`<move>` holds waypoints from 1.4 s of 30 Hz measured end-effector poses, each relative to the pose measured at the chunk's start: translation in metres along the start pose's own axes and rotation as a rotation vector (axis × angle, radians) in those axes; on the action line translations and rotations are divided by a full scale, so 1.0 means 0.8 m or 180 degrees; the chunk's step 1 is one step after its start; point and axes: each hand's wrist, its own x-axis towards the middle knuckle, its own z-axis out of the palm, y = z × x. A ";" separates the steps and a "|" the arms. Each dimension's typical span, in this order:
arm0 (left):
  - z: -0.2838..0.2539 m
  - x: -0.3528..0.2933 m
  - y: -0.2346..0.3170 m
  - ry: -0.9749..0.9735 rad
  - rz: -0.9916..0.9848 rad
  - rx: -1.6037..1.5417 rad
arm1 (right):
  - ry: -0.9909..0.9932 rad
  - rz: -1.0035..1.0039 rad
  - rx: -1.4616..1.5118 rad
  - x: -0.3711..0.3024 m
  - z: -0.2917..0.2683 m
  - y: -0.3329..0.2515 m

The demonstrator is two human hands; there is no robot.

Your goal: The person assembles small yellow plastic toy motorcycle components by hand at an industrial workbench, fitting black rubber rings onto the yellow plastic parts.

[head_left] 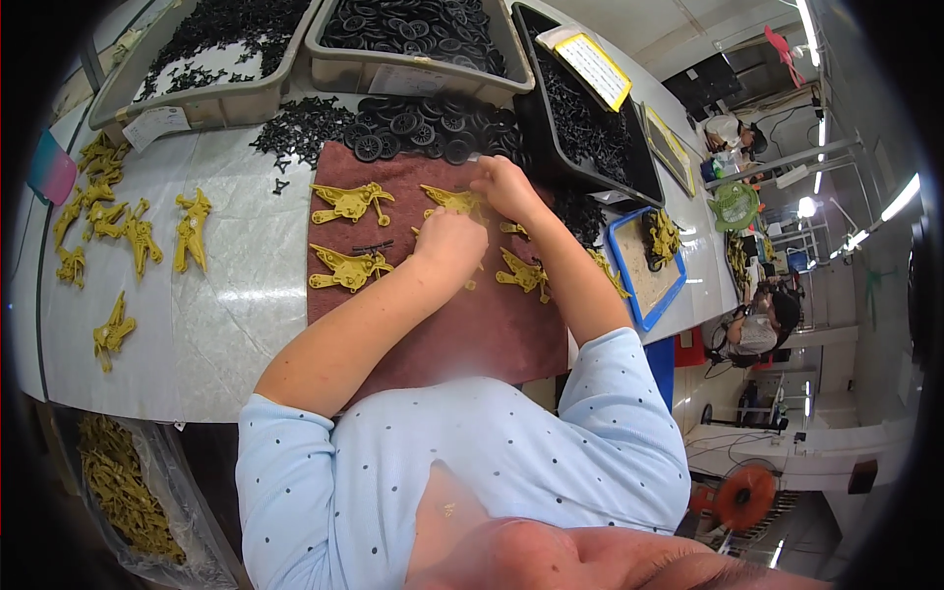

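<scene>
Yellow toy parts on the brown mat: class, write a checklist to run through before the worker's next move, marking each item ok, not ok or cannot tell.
1. Left hand on a yellow part: ok.
2. Right hand on another part at the mat's far edge: ok.
3. Grip firm in either hand: cannot tell, fingers cover the parts.
4. Black wheels piled just beyond the mat: ok.
5. Spare yellow parts lying on the mat: ok.

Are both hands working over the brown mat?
Yes: the left hand and the right hand both rest on yellow plastic parts lying on the brown mat.
</scene>
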 end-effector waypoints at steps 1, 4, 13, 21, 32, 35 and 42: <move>-0.001 0.000 0.000 0.0058 -0.0011 0.0050 | 0.0006 0.0026 0.0010 0.000 0.001 0.001; -0.002 0.002 -0.001 0.0001 0.0003 0.0135 | -0.0114 0.0008 0.0095 0.003 -0.001 0.007; 0.004 0.002 -0.007 0.0139 0.0173 0.0305 | -0.0622 -0.0391 0.0112 0.025 -0.044 0.012; 0.003 0.006 -0.009 0.0129 0.0232 0.0281 | -0.1373 -0.0682 -0.0587 0.057 -0.058 0.000; -0.001 0.009 -0.010 0.0129 0.0329 0.0421 | -0.1931 -0.0939 -0.0613 0.077 -0.053 0.010; -0.007 0.010 -0.009 0.0093 0.0398 0.0491 | -0.1769 -0.1029 -0.0303 0.072 -0.047 0.025; -0.002 0.006 -0.007 0.0401 0.0630 0.0676 | -0.1203 -0.0697 0.0048 0.030 -0.049 0.010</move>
